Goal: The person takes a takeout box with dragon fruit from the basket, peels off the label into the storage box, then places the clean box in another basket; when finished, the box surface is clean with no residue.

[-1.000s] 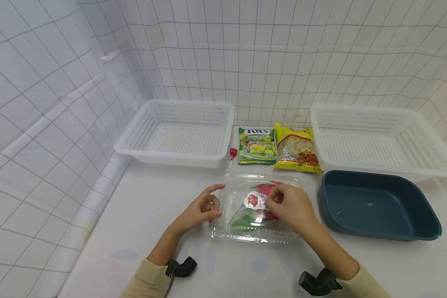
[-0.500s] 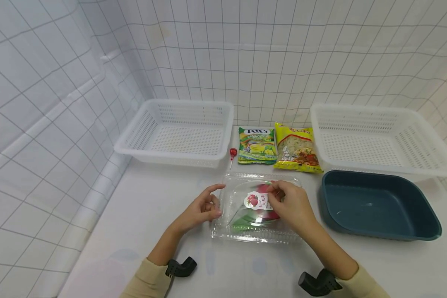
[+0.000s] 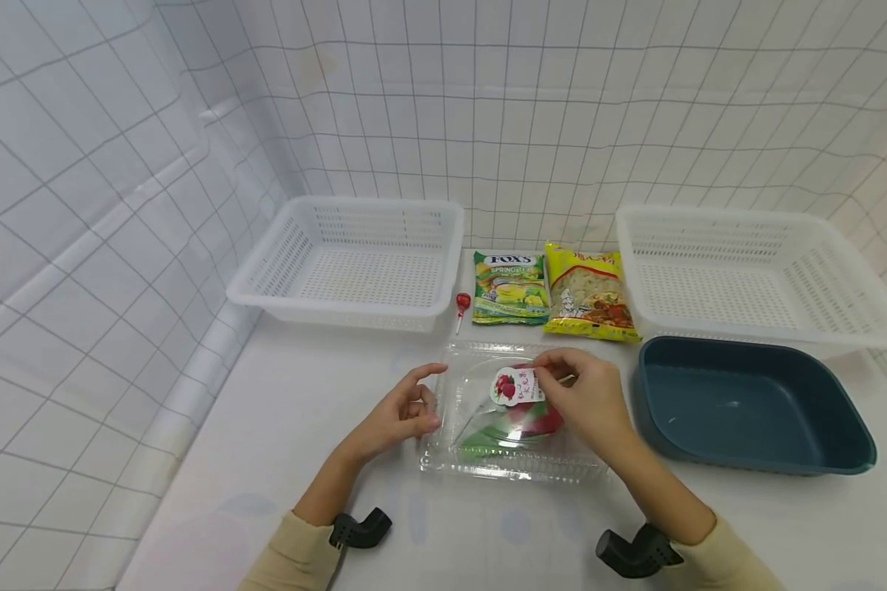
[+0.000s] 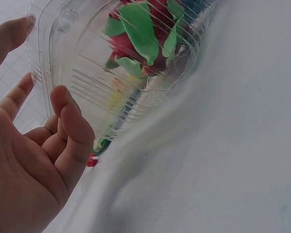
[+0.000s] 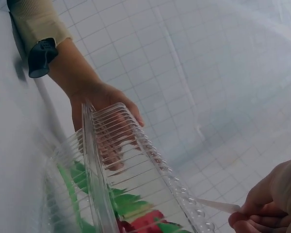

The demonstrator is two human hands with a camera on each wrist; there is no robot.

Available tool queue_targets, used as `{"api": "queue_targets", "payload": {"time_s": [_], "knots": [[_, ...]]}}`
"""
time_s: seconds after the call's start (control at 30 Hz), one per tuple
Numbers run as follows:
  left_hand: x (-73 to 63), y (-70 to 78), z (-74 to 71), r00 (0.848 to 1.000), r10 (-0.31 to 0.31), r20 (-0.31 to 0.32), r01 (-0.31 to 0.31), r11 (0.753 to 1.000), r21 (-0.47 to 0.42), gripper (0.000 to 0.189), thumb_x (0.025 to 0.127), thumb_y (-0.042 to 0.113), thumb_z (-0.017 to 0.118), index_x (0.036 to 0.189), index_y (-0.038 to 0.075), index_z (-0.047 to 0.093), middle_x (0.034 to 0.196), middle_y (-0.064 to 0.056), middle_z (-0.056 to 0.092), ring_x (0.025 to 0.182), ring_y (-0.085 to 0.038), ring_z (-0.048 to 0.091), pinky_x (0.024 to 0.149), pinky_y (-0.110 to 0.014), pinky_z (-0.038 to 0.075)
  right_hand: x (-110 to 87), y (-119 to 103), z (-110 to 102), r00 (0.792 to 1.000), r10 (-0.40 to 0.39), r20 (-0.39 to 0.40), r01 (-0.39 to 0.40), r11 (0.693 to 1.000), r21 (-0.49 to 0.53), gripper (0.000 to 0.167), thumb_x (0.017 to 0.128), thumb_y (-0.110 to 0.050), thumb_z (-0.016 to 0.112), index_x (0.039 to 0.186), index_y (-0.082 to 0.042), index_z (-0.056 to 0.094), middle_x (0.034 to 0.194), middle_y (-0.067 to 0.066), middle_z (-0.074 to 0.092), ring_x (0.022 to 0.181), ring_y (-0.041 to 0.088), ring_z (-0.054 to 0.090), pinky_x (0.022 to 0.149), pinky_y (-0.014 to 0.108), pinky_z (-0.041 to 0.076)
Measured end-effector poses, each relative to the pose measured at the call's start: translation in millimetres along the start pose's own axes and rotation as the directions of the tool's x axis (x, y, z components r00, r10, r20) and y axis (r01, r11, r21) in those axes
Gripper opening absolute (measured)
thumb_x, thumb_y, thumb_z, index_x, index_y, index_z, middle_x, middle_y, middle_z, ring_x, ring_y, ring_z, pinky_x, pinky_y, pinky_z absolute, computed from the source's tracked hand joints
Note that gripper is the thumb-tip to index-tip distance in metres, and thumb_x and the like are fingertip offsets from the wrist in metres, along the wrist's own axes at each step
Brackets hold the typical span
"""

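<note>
A clear hinged plastic box lies on the table in the head view. Through it shows a red dragon fruit with green scales. My right hand pinches the right end of a white sticker label with a fruit picture. In the right wrist view this label stands out from the lid as a thin strip between thumb and fingertips; whether its other end still sticks is hard to see. Along the box's left edge rests my left hand, fingertips touching the rim, some fingers loosely bent.
Behind the box lie a red lollipop, a green Fox's candy bag and a yellow food packet. White perforated baskets stand at back left and back right. A dark blue tub sits at the right.
The right hand has shifted slightly back and to the right, still pinching the label. The label has moved the same way over the lid. The left hand stays where it was.
</note>
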State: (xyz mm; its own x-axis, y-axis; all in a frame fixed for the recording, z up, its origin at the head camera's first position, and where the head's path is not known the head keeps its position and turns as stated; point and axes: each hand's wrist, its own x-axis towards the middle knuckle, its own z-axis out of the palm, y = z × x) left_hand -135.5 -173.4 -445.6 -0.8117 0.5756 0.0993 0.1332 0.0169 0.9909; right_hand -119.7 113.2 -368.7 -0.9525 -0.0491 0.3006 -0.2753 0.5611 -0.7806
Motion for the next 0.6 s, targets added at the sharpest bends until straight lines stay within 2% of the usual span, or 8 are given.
{"api": "queue_targets", "payload": {"time_s": [0.3,0.6], "knots": [[0.8,0.3,0.3,1.0,0.012,0.004,-0.012,1.0,-0.004,0.07,0.09,0.013,0.068,0.148,0.007,0.029,0.087,-0.009,0.048,0.06,-0.007,0.047,0.056,-0.021,0.042,2.8,3.5,-16.9,0.996,0.061,0.062,-0.061,0.998,0.009,0.012,0.089,-0.005,0.069,0.1,-0.001,0.072,0.087,0.007,0.07,0.079,0.018,0.063,0.067,0.02,0.051],[0.6,1.1,0.6,1.0,0.019,0.006,-0.019,1.0,0.0,0.07,0.091,0.014,0.067,0.148,0.007,0.029,0.087,-0.009,0.048,0.061,-0.006,0.047,0.056,-0.021,0.042,0.4,10.1,-38.6,0.997,0.074,-0.003,-0.074,0.997,-0.011,0.012,0.089,-0.005,0.069,0.1,0.0,0.072,0.086,0.009,0.069,0.074,0.016,0.063,0.064,0.016,0.049]]}}
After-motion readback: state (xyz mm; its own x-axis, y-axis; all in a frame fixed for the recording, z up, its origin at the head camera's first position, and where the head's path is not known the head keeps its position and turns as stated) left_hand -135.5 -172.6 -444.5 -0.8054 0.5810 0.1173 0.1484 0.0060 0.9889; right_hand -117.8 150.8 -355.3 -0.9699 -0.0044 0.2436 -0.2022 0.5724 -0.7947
